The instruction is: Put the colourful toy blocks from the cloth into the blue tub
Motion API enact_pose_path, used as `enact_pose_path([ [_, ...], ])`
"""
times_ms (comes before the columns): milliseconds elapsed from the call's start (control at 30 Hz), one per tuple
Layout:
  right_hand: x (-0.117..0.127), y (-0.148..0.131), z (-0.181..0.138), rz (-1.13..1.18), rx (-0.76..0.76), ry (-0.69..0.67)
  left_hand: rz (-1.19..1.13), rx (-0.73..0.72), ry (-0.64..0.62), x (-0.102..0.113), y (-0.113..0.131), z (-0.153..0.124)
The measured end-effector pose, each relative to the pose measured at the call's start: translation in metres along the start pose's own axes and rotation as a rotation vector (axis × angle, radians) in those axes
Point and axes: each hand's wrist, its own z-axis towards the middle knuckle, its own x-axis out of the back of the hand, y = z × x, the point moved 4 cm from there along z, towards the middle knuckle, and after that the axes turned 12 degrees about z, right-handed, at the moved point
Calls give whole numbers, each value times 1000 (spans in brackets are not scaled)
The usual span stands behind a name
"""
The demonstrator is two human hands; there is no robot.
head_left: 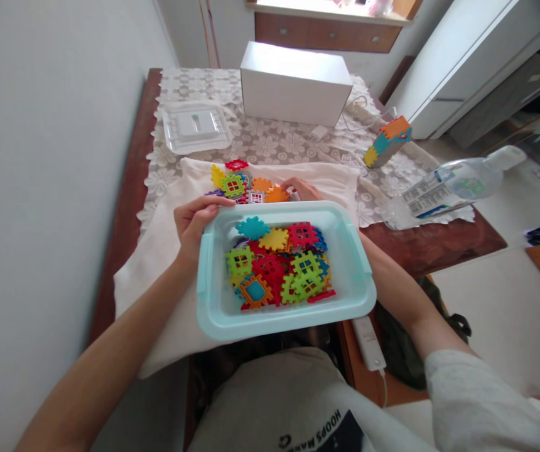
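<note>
A light blue plastic bin [351, 295] is tilted toward me above my lap, with several colourful interlocking toy tiles [279, 260] inside. My left hand [197, 220] grips the bin's far left rim. My right hand [302, 188] reaches past the bin's far edge and rests among a small pile of loose tiles [246, 183] on a white cloth [166, 251]. Whether the right hand holds a tile is hidden by the bin.
On the lace-covered table lie the bin's clear lid [194, 127], a white box [296, 83], a built tile block [387, 141] and a lying water bottle [449, 188]. A wall runs along the left; a white charger [368, 342] sits near the table's front edge.
</note>
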Motion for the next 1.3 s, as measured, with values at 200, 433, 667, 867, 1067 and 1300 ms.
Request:
enact_pose_path([
  [200,4,-2,-4,-19,37,59,-12,-22,-19,-1,1,-1],
  [433,6,9,6,-131,140,43,4,3,0,-1,5,0],
  [667,9,13,5,-242,46,46,2,7,7,-3,9,1],
  [867,11,13,4,-258,39,61,1,6,-7,-2,8,2],
  [1067,12,7,4,-262,34,97,9,9,1,-2,8,1],
  [1300,24,-8,7,107,-16,223,17,6,-1,-1,3,1],
])
